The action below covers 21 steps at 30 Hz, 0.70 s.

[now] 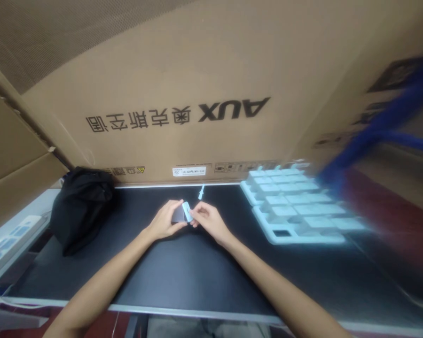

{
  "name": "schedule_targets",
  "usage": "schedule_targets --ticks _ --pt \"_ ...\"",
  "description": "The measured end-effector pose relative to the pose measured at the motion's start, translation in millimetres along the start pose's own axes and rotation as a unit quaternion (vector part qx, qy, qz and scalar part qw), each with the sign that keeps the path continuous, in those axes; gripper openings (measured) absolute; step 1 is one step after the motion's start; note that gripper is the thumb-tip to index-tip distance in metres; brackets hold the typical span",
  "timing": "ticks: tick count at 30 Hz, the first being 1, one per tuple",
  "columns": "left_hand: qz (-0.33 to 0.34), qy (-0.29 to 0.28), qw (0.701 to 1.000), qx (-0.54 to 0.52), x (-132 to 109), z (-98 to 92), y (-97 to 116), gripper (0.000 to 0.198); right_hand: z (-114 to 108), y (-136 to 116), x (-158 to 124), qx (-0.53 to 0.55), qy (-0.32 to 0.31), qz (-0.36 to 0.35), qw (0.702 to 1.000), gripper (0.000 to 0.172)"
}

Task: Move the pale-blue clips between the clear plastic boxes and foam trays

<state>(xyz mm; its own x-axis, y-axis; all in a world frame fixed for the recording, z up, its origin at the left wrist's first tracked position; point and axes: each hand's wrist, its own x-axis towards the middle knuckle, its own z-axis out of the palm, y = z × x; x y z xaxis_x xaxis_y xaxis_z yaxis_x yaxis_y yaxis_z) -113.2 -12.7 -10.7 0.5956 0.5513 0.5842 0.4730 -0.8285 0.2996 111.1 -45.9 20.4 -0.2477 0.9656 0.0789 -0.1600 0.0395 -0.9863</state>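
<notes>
Over the middle of the table, my left hand (165,219) grips a small dark grey flat block (177,216) between thumb and fingers. A light blue plastic piece (186,210) sits at the block's right end. My right hand (211,221) pinches this light blue piece, its fingers closed. From this view I cannot tell whether the piece is joined to the block. Just beyond both hands, a small slender light blue part (201,192) lies on the black tabletop.
Light blue trays (282,237) with several raised blocks stand on the right. A black cloth bag (81,211) slumps at the left, beside a white power strip (14,239). Large cardboard boxes (183,61) back the black table (183,281). A blue frame (370,126) rises at right.
</notes>
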Motion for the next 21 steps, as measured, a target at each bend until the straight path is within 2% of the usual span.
schedule_targets --ticks 4,9,16,19,21 --pt "0.014 -0.02 0.999 0.039 -3 2.7 -2 0.078 4 2 -2 0.001 -0.015 0.014 1.0 0.045" --pt "0.055 -0.012 0.997 0.045 1 1.1 0 0.082 12 10 -3 0.006 -0.032 0.011 0.999 0.045" --pt "0.045 -0.01 0.998 0.047 2 -0.5 4 0.068 18 22 -6 -0.021 -0.042 -0.013 0.999 0.036" --pt "0.045 0.002 0.998 0.044 0 0.5 4 0.059 7 19 4 -0.139 -0.028 -0.039 0.989 0.028" --pt "0.044 0.005 0.998 0.043 -2 0.7 4 0.058 -6 16 18 -0.267 0.017 -0.044 0.962 0.024"
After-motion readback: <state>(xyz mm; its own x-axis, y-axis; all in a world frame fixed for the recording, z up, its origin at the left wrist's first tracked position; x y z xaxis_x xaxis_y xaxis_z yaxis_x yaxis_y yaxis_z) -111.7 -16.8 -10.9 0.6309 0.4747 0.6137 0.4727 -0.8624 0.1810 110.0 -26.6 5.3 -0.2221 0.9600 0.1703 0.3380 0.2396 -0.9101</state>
